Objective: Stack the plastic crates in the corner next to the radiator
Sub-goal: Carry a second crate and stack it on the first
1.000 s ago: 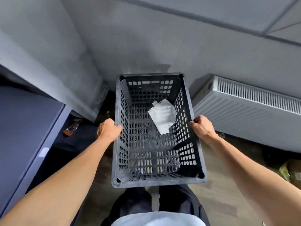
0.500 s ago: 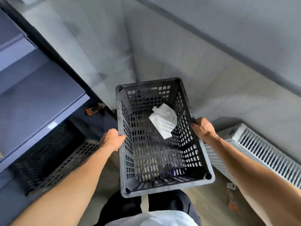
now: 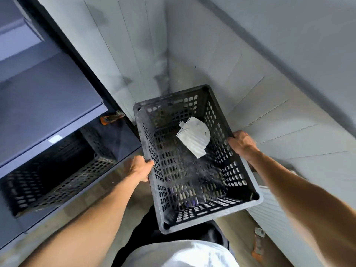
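I hold a dark grey perforated plastic crate [image 3: 192, 214] in the air in front of my body, its far end pointing at the wall corner. My left hand [image 3: 139, 168] grips its left rim and my right hand [image 3: 241, 144] grips its right rim. A white crumpled paper [image 3: 195, 137] lies inside it. A second dark perforated crate [image 3: 57, 182] sits low on the left, under the shelf. The white radiator [image 3: 273, 218] shows at lower right, mostly hidden by the crate and my right arm.
A blue-grey shelf unit [image 3: 44, 105] fills the left side, with an orange object [image 3: 109, 118] behind its edge. Pale wall panels meet in a corner [image 3: 165, 60] straight ahead. A small orange scrap [image 3: 258, 245] lies on the wooden floor beside the radiator.
My view has swung left and up: the radiator slid to the lower right edge and the shelf and second crate came into view. Both hands kept their grip on the crate.
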The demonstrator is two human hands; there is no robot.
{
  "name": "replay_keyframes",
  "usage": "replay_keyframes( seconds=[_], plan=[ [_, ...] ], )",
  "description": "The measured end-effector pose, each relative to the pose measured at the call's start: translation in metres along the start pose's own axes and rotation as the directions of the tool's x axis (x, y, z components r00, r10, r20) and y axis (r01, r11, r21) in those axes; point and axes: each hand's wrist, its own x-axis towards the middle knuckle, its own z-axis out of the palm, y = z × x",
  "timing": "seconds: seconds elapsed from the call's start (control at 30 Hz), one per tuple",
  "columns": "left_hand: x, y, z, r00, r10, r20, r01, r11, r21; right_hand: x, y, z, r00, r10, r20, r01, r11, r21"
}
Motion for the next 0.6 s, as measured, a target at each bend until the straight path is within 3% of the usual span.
replay_keyframes(
  seconds=[0.33, 0.6],
  plan=[
    [0.045, -0.001, -0.003, 0.995, -0.085, 0.054, 0.085, 0.996, 0.001, 0.047, -0.024, 0.011, 0.999, 0.018, 0.028, -0.016, 0.998, -0.067],
    [0.055, 0.005, 0.021, 0.987, -0.152, 0.058, 0.157, 0.982, -0.101, 0.086, -0.034, 0.001, 0.992, -0.073, 0.103, 0.088, 0.984, -0.153]
  ],
)
